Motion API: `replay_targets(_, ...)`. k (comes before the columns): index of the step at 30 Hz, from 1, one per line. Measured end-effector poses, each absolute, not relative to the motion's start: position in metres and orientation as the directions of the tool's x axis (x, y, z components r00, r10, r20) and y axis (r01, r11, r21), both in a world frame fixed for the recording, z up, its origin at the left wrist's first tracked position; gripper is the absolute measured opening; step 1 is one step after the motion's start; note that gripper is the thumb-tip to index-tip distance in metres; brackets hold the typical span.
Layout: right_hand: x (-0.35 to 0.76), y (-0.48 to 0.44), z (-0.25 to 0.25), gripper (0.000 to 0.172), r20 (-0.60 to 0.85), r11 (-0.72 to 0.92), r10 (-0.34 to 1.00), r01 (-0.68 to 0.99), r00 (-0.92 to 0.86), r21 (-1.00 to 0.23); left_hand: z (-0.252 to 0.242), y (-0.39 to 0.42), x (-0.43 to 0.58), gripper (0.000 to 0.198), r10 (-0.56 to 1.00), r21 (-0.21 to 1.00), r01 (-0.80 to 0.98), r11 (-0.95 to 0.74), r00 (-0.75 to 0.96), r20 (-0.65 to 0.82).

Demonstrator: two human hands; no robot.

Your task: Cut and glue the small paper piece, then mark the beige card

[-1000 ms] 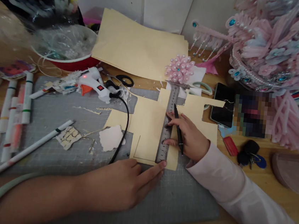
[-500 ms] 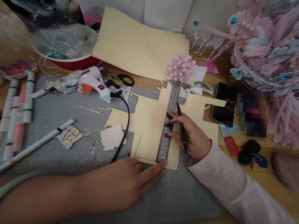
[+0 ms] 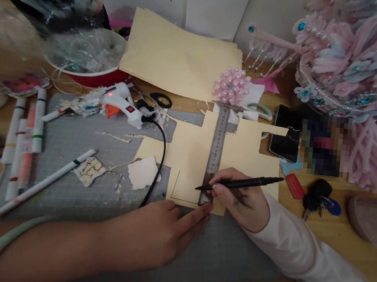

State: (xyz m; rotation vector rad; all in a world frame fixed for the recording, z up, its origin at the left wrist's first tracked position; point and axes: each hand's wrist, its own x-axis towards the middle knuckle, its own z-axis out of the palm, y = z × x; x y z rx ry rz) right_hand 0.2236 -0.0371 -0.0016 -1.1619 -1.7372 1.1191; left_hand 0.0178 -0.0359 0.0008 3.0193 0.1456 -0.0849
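Note:
A cut piece of cream card (image 3: 190, 154) lies on a grey cutting mat (image 3: 68, 191), with a steel ruler (image 3: 217, 148) standing lengthwise on it. My left hand (image 3: 155, 234) rests on the mat, its fingers stretched out and a fingertip pressing the ruler's near end. My right hand (image 3: 245, 203) is closed on a black pen (image 3: 254, 182) held almost level. The pen's tip sits on the card at the ruler's left edge, near the bottom. Thin pen lines mark a rectangle's left and bottom sides on the card.
A white glue gun (image 3: 121, 102) with a black cord, black scissors (image 3: 159, 100), paper scraps, a white pen (image 3: 42, 182) and markers (image 3: 28, 128) lie to the left. Behind are a cream paper stack (image 3: 177, 54), a red bowl (image 3: 90, 78) and a pearl flower (image 3: 231, 86). A phone (image 3: 285, 133), keys (image 3: 319, 197) and a pink headdress (image 3: 352, 55) stand right.
My right hand has left the middle of the ruler and come down to its near end. The pen has swung from upright along the ruler to level, tip on the card.

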Motion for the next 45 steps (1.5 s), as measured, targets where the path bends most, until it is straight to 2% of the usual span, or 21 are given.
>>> replay_targets(7, 0.2237, -0.0323, -0.0027, 0.008, 0.151, 0.336, 0.891, 0.398, -0.427, -0.853, 0.0002, -0.0353, 0.0186, 0.048, 0.086, 0.115, 0.094, -0.989, 0.994, -0.071)
replay_targets(17, 0.2244, -0.0307, -0.0064, 0.010, 0.215, 0.423, 0.860, 0.413, -0.462, -0.806, 0.0000, -0.0353, 0.0180, 0.046, 0.082, 0.109, 0.088, -0.990, 0.995, -0.058)
replay_targets(39, 0.2255, -0.0298, -0.0075, 0.010, 0.227, 0.480, 0.838, 0.470, -0.497, -0.741, 0.0017, -0.0359, 0.0178, 0.048, 0.101, 0.125, 0.107, -0.986, 0.993, -0.056)
replay_targets(45, 0.2248, -0.0298, -0.0027, 0.011, 0.172, 0.399, 0.890, 0.541, -0.422, -0.740, 0.0023, -0.0370, 0.0184, 0.051, 0.103, 0.081, 0.109, -0.991, 0.992, -0.071)
